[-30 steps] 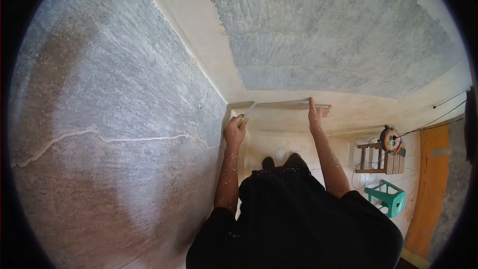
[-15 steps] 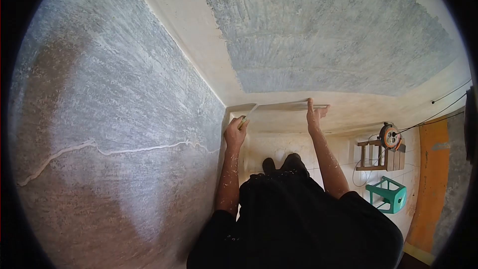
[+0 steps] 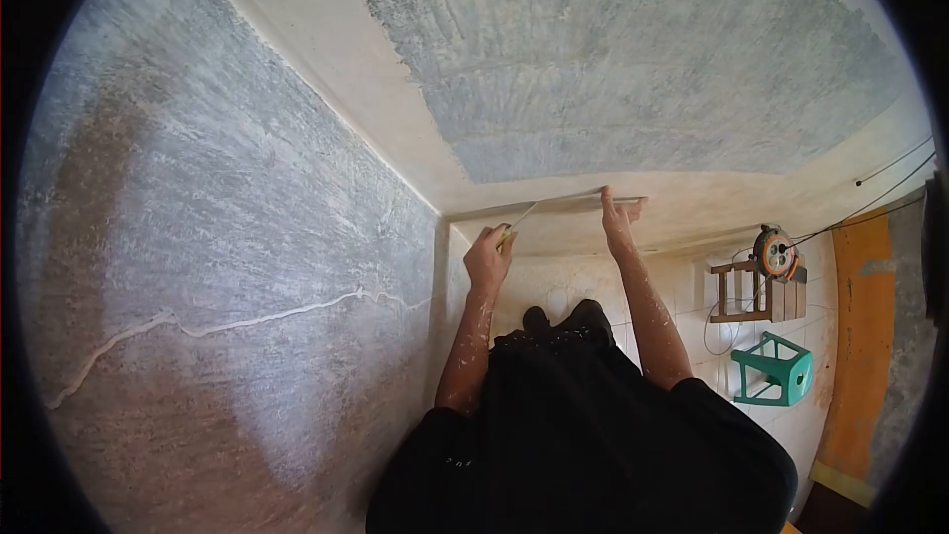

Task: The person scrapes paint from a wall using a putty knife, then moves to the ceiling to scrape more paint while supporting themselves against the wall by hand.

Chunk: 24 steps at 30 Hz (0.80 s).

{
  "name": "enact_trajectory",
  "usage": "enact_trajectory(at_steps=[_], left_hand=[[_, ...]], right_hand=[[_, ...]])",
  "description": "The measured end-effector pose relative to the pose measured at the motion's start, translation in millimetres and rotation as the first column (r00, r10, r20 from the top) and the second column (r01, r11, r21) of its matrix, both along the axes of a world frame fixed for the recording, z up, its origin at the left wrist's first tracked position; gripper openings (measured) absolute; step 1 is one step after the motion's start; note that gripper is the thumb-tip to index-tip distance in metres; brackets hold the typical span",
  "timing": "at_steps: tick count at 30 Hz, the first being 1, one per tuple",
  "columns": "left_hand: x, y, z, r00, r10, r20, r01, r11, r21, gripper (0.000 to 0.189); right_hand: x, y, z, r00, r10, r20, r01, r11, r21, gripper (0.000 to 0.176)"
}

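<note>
Compared with a second ago, the left hand (image 3: 487,259) is brought toward 3 o'clock, farther from the corner (image 3: 441,219) and nearer the right hand (image 3: 620,224). The tool (image 3: 505,236) is carried along with it. The left forearm (image 3: 468,351), nearly upright before, is tilted toward 1 o'clock. With the view shifted, the crack (image 3: 267,319) at 8 o'clock is seen sloping more steeply, and the green stool (image 3: 788,377) is displaced slightly toward 1 o'clock.

Free gap between left hand (image 3: 487,259) and right hand (image 3: 618,225), grey wall (image 3: 247,208) leftward.
</note>
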State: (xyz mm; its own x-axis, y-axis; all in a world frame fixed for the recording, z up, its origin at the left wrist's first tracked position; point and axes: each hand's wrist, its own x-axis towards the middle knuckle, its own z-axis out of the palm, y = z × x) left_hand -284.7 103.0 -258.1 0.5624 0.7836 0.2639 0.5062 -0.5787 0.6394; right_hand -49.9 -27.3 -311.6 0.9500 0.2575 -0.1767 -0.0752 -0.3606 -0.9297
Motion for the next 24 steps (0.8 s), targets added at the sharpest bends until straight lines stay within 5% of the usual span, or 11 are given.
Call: enact_trajectory(at_steps=[7, 10, 17, 20, 24], left_hand=[[-13.4, 1.5, 2.8, 0.999, 0.024, -0.035, -0.026, 0.998, -0.055, 0.024], [-22.2, 24.3, -19.8, 0.997, 0.039, 0.074, -0.034, 0.997, -0.073, 0.025], [27.1, -9.6, -40.9, 0.972, -0.153, 0.178, 0.187, 0.963, -0.195, 0.032], [-6.8, -11.2, -56.3, 0.934, 0.026, 0.356, 0.273, 0.592, -0.758, 0.037], [-43.3, -13.5, -49.1, 0.920, 0.174, 0.351, 0.228, 0.490, -0.841, 0.038]], right_hand=[[-1.8, -2.7, 17.9, 0.999, 0.044, 0.013, -0.044, 0.999, -0.001, 0.122], [0.8, -2.2, 15.4, 0.999, 0.028, 0.019, -0.027, 0.999, -0.034, 0.126], [6.6, -3.1, 2.3, 1.000, 0.023, 0.006, -0.023, 0.998, -0.053, 0.120], [11.3, -15.9, -10.5, 0.997, 0.070, -0.038, -0.071, 0.997, -0.018, 0.116], [14.9, -38.7, -26.0, 0.975, 0.148, -0.168, -0.107, 0.968, 0.228, 0.108]])
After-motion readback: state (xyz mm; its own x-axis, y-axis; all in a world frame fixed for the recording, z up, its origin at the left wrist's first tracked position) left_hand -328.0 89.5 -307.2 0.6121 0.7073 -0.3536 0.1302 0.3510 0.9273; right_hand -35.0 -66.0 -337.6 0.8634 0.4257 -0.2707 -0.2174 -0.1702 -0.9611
